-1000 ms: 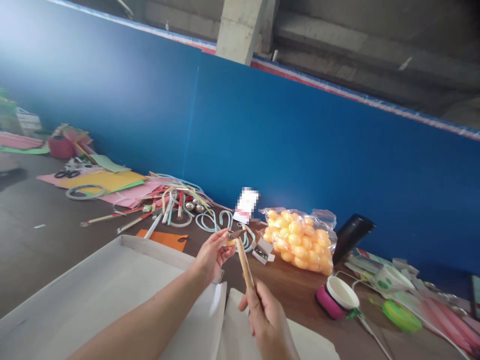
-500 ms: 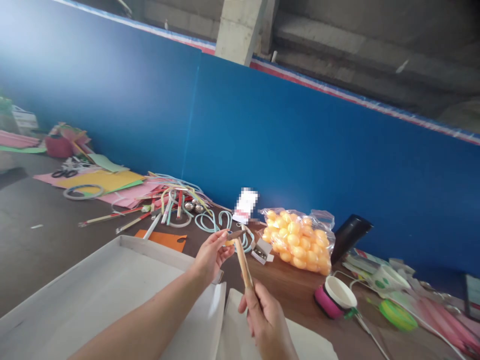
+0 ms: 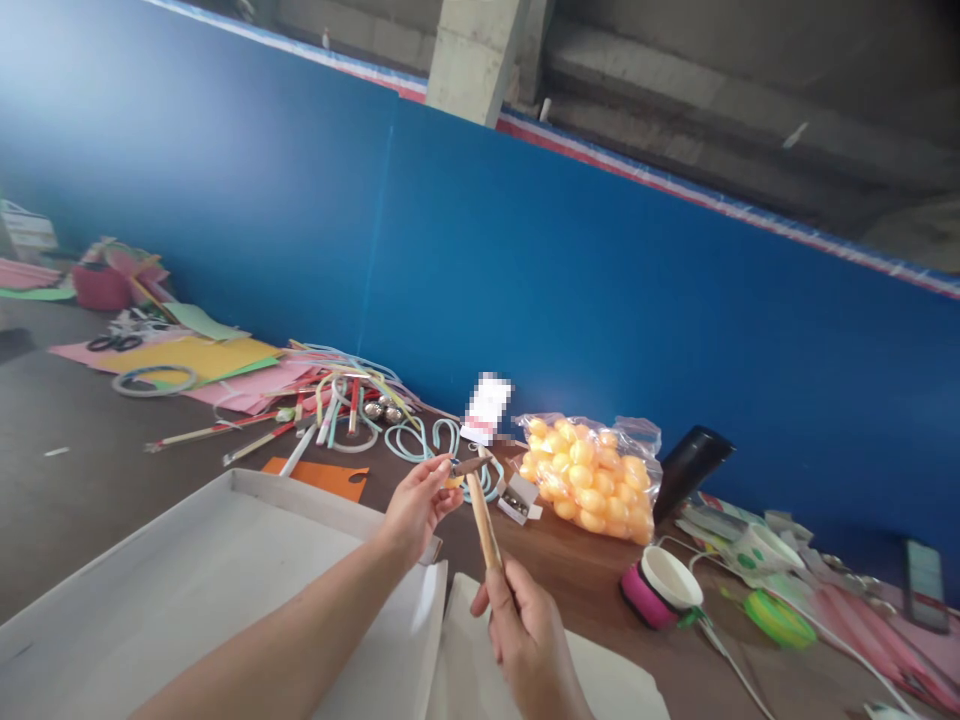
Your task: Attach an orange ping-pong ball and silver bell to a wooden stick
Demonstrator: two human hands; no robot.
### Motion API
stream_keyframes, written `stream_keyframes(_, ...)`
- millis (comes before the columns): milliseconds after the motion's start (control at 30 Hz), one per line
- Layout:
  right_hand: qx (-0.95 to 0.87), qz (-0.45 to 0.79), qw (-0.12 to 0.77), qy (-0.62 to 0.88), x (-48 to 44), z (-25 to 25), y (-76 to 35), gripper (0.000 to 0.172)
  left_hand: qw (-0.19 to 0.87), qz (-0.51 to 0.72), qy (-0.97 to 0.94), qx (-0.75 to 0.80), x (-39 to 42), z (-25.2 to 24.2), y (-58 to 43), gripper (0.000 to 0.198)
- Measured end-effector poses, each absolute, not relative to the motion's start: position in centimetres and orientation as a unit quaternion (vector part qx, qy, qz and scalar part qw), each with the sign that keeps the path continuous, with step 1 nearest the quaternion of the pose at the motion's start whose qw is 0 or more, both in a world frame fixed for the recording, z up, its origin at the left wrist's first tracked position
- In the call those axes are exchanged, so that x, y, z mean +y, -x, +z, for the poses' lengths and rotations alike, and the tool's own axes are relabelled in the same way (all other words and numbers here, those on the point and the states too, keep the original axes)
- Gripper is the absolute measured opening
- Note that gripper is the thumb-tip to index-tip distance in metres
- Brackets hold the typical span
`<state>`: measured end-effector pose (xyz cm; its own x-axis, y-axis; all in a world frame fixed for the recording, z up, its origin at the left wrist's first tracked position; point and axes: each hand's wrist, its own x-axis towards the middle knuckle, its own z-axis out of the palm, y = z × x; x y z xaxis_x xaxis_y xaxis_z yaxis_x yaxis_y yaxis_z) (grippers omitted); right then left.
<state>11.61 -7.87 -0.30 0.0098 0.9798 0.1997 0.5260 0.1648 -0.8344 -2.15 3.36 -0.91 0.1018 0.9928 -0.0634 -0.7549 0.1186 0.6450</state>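
My right hand (image 3: 525, 635) is wrapped round the wooden handle of a hammer (image 3: 484, 525), which slants up and away from me. Its dark, rusty-looking head tapers to a point on the right. The fingers of my left hand (image 3: 420, 505) are pinched at the left end of the head. Something small and yellow shows under those fingertips; I cannot make out what it is. Below my left forearm lies a large white tray-like box lid (image 3: 300, 500). A white sheet or flap (image 3: 469, 640) lies beneath my right hand.
Beyond my hands are a small open box (image 3: 519, 498) of metal bits and a bag of orange balls (image 3: 589, 480). A black cylinder (image 3: 694, 465) and a pink-and-white cup (image 3: 664, 588) stand right. Tubes (image 3: 409, 440) and coloured paper (image 3: 217, 360) lie left, before a blue partition (image 3: 600, 280).
The view has shifted slightly, so the tabletop things sit a little further left. Both hands keep their hold, and the hammer stays in nearly the same pose.
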Motion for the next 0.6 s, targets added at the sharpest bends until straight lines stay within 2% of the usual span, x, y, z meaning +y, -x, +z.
stream_keyframes(200,-0.636,0.273,0.426,0.582,-7.71,-0.67,-11.67,0.049,0.696,0.629,-0.245,0.246,3.24,-0.67,2.21,0.028)
stream_keyframes(367,-0.639,0.284,0.404,0.59,-7.75,-0.71,-11.74,0.045,0.689,0.63,-0.257,0.249,3.14,-0.52,2.21,0.03)
stream_keyframes(600,-0.636,0.269,0.415,0.593,-7.81,-0.54,-11.59,0.046,0.687,0.634,-0.256,0.247,3.22,-0.63,2.23,0.032)
